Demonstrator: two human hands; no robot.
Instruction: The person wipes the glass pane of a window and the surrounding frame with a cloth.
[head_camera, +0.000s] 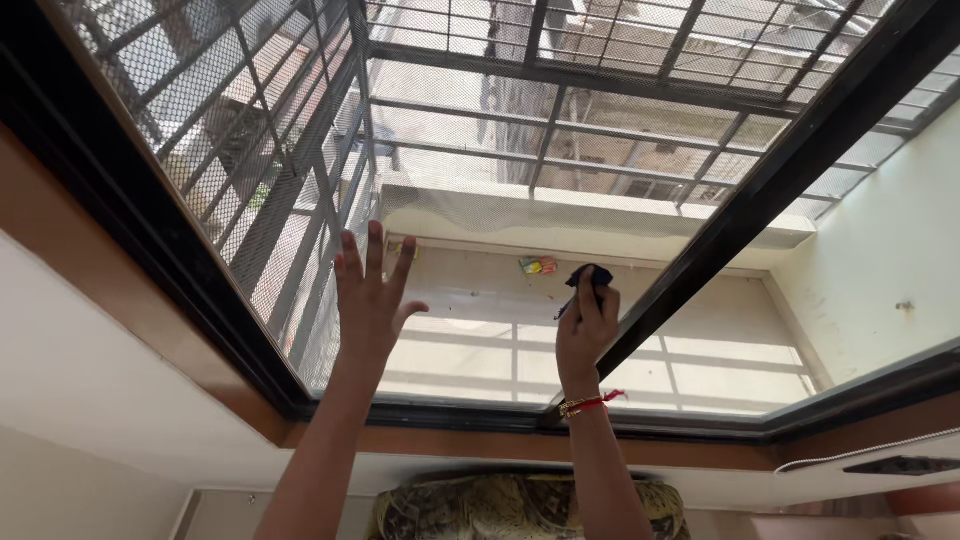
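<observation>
Both arms are raised to a sliding window. The left hand (370, 290) is spread open, fingers apart, palm flat against the glass pane (470, 330); it grips nothing.

The right hand (587, 320) is closed around a small dark blue cloth (590, 275). The cloth bunches out above the fingertips and presses on the glass, just beside the black window frame bar (760, 190) that runs diagonally from lower centre to upper right. The two hands are apart, at roughly the same height, with the left slightly higher.

On the right wrist there is a red thread and a gold-coloured bangle (585, 404).

Outside the glass:
- A metal mesh grille (250, 130) cages the window on the left and top.
- A pale ledge (480, 290) sits below it, striped with sun and shadow.
- A small bright scrap, orange and green (538, 265), lies on the ledge just left of the cloth. Can't tell what it is.

A cream wall (880, 260) shows behind the right-hand pane. The brown wooden sill (660, 450) runs under the frame, with a white wall section below. A patterned dark and gold cushion or fabric (520, 505) sits at bottom centre, between the two forearms.
</observation>
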